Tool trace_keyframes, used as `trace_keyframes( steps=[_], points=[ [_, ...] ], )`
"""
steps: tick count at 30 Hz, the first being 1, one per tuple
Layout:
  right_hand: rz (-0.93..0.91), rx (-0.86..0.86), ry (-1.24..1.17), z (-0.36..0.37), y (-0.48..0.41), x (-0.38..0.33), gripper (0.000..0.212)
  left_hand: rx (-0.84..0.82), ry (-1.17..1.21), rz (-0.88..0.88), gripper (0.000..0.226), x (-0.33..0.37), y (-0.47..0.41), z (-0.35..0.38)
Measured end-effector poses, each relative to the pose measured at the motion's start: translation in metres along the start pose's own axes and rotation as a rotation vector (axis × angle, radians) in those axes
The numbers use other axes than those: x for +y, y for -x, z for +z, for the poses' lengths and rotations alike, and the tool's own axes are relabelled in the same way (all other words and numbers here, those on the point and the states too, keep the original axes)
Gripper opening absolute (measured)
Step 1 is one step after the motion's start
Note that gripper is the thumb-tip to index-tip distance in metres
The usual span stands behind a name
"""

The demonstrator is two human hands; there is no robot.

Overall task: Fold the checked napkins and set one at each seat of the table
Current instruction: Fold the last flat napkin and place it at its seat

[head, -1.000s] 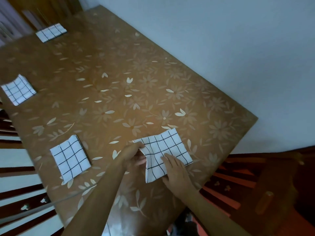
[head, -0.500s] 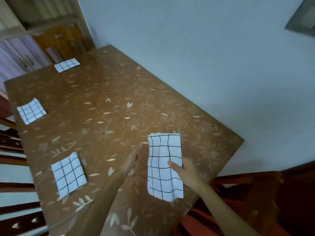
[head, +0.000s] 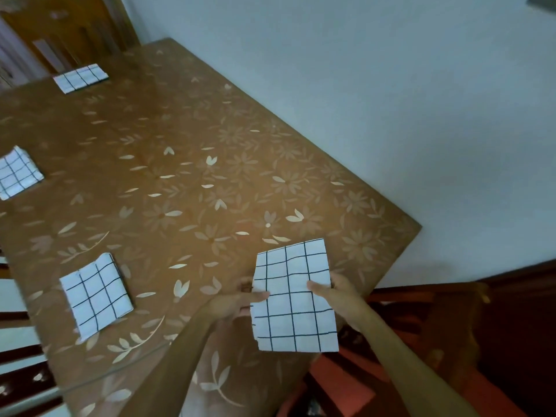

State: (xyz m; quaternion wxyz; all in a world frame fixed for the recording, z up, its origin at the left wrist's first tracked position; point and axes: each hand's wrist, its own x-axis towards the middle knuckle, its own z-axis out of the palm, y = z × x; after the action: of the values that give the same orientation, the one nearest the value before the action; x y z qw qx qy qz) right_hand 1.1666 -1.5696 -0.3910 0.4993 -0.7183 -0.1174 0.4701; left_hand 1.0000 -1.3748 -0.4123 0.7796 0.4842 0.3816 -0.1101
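I hold a white napkin with black checks (head: pixel 293 296) above the near corner of the brown flowered table (head: pixel 186 182). It is folded to a long strip and hangs in the air. My left hand (head: pixel 240 299) pinches its left edge and my right hand (head: pixel 338 291) pinches its right edge. Three folded checked napkins lie flat on the table: one near the left edge (head: pixel 96 293), one further along that edge (head: pixel 18 173), one at the far end (head: pixel 80 77).
A pale wall (head: pixel 376 100) runs close along the table's right side. Dark wooden chair backs (head: pixel 24 356) stand at the left edge, and a red-cushioned chair (head: pixel 346 383) sits below the near corner. A wooden cabinet (head: pixel 60 28) stands beyond the far end.
The napkin went from lying on the table under both hands to being lifted. My left hand, off it half a second ago, now grips its left edge.
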Motion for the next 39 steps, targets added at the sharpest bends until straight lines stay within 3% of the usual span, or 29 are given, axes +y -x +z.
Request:
trace_keyframes(
  steps=[4,13,19,26,30,32,36,39],
  points=[
    [-0.027,-0.016,-0.008,-0.004,-0.012,0.006,0.045,0.121,-0.064,0.096,0.048,0.003,-0.006,-0.007],
    [-0.130,-0.015,0.042,-0.006,-0.024,0.001,0.026,0.185,-0.145,0.203,0.028,0.009,-0.009,-0.025],
    [-0.070,0.045,0.119,-0.005,-0.033,0.005,0.033,0.225,-0.141,0.243,0.017,0.010,-0.014,-0.036],
    [-0.015,0.021,0.062,-0.010,-0.036,0.009,0.031,0.154,-0.071,0.128,0.022,0.016,-0.011,-0.040],
    [0.033,0.045,0.034,-0.008,-0.037,0.006,0.015,0.154,-0.066,0.052,0.019,0.017,-0.012,-0.031],
    [-0.031,0.070,0.146,-0.010,-0.040,0.011,0.014,0.165,-0.148,0.079,0.020,0.015,-0.015,-0.026],
    [-0.063,0.042,0.183,-0.013,-0.043,0.012,0.043,0.177,-0.460,0.218,0.026,0.006,-0.028,-0.019],
    [-0.071,0.025,0.166,-0.014,-0.044,0.001,0.046,0.017,-0.564,0.227,0.034,0.012,-0.039,-0.006]
  ],
)
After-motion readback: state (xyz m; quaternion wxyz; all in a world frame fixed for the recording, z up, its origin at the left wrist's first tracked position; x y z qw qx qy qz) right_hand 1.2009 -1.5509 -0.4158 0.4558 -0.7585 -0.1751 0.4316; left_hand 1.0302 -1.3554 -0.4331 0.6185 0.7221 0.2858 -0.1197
